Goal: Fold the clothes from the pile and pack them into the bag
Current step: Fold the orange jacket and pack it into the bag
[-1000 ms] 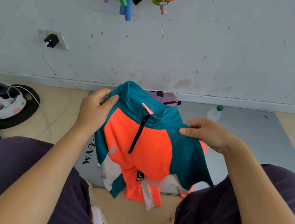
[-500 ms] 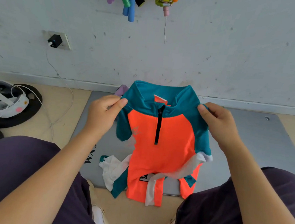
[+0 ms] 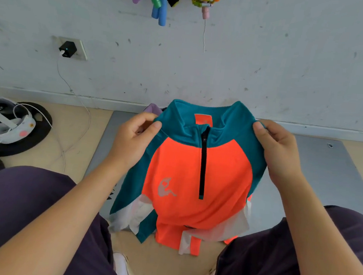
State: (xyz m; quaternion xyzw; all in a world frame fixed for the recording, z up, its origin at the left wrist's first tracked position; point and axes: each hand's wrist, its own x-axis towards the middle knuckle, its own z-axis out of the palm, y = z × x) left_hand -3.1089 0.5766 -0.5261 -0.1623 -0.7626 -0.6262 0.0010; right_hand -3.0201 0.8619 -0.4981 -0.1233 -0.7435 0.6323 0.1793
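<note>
Head-camera view: an orange and teal zip-neck top [image 3: 196, 178] is held up by its shoulders above a grey mat [image 3: 318, 171], front side toward the camera. Its left shoulder seam is pinched by the left hand [image 3: 133, 140], thumb on the front of the fabric and fingers curled behind it. The other shoulder is gripped the same way by the right hand [image 3: 278, 152] — thumb tip pressed on the teal collar edge. The black zipper is seen closed down the chest, with a pale logo beside it. The white and teal sleeves and the hem are left hanging, bunched between the person's knees at the near edge of the mat. A purple item [image 3: 154, 108] is partly hidden behind the collar — whether it is the bag cannot be told.
</note>
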